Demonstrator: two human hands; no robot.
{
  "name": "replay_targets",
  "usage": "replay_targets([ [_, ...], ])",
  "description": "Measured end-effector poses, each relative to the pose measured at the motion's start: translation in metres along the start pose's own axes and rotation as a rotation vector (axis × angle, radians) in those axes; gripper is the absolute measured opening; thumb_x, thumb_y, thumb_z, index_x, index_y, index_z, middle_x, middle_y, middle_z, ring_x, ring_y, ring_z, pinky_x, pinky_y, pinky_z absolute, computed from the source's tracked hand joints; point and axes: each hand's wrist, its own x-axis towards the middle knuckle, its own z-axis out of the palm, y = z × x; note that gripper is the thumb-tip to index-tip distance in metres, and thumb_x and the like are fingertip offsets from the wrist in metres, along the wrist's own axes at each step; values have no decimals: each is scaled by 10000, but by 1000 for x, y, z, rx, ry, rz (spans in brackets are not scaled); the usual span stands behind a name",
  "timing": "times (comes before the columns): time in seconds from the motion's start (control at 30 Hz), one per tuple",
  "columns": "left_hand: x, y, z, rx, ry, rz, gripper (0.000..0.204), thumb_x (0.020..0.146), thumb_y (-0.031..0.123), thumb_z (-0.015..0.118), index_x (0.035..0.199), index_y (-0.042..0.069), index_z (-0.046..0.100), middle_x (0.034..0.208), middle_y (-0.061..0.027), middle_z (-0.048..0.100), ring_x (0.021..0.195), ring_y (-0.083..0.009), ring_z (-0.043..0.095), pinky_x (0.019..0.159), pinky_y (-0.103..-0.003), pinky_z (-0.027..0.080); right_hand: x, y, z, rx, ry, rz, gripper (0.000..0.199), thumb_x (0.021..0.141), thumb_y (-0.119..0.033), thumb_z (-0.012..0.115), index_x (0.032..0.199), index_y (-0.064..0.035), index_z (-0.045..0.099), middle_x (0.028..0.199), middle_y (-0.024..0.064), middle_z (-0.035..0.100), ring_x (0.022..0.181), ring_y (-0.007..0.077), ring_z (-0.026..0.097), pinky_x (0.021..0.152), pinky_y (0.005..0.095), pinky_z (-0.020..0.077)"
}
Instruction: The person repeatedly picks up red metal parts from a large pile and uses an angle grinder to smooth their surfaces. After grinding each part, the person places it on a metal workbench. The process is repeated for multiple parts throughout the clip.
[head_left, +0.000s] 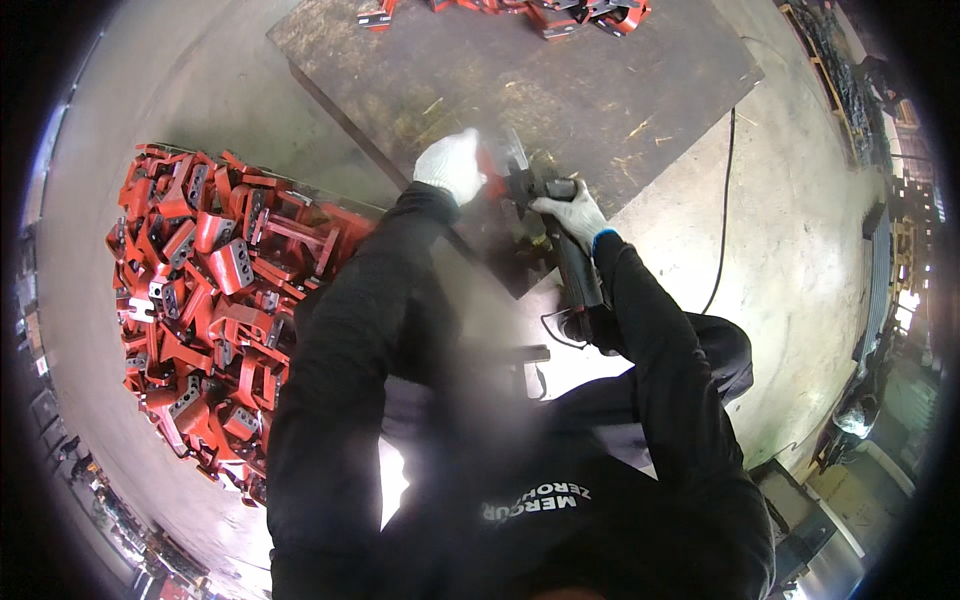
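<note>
My right hand (pixel 574 213), in a white knitted glove, is closed round the front of a dark angle grinder (pixel 576 272). The grinder's body runs back toward my right knee, and its head and disc point toward my left hand. My left hand (pixel 452 167), gloved the same way, is closed at the edge of a red metal bracket (pixel 491 172), which is blurred and partly hidden. The bracket lies between the hand and the grinder's disc, over the near corner of a dark metal-topped table (pixel 620 90). I cannot tell whether the disc touches it.
A large heap of red metal brackets (pixel 215 300) is piled to my left, close to my left arm. More red brackets (pixel 565 18) lie at the table's far edge. A black cable (pixel 728 200) runs along the concrete floor on the right. Wooden pallets (pixel 903 250) stand far right.
</note>
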Motion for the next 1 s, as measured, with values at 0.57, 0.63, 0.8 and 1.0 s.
replay_targets([
  [0.57,-6,17,-16,-12,-73,-52,509,851,242,804,1294,58,634,1212,-190,726,1157,-392,676,962,-485,546,4,76,31,-683,237,-397,914,756,-512,786,1542,-227,417,1014,180,763,970,408,730,858,491,572],
  [0.63,-5,16,-13,32,-62,-63,506,850,248,806,1287,57,638,1203,-186,729,1149,-393,678,957,-488,547,11,80,24,-673,254,-401,872,763,-459,794,1523,-218,440,1033,183,755,979,407,724,861,485,571],
  [0.8,-2,11,-3,38,7,-27,464,842,260,816,1228,61,651,1167,-178,738,1104,-398,692,933,-494,552,5,48,5,-596,391,-883,530,847,-179,728,1357,-99,612,1261,176,640,1120,375,628,940,435,540],
  [1.0,6,22,-2,15,30,37,410,839,244,811,1188,92,660,1089,-154,744,1058,-395,694,879,-505,551,39,24,17,-549,253,-446,810,799,-438,791,1448,-75,469,1164,230,718,1107,423,687,934,465,547],
])
